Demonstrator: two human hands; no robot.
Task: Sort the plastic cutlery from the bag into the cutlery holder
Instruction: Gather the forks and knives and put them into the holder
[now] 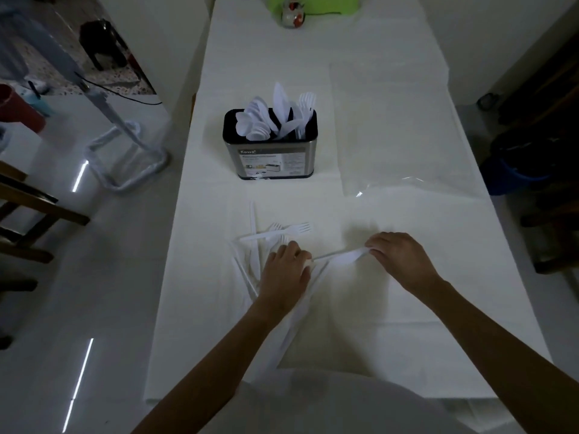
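Note:
A metal cutlery holder (270,158) with a black rim stands mid-table, with white plastic spoons, knives and forks upright in its compartments. Nearer to me lies a loose pile of white forks and knives (266,238) on the white cloth. My left hand (286,270) rests over the pile's right edge and pinches one end of a white plastic knife (343,255). My right hand (399,256) pinches the knife's other end, so it spans between both hands just above the table. More white cutlery (300,311) lies under my left wrist.
A clear empty plastic bag (401,130) lies flat on the right of the table. A small jar (293,14) and a green object (313,3) sit at the far end. Chairs stand left (28,208) and right; a walker frame (125,158) is on the floor.

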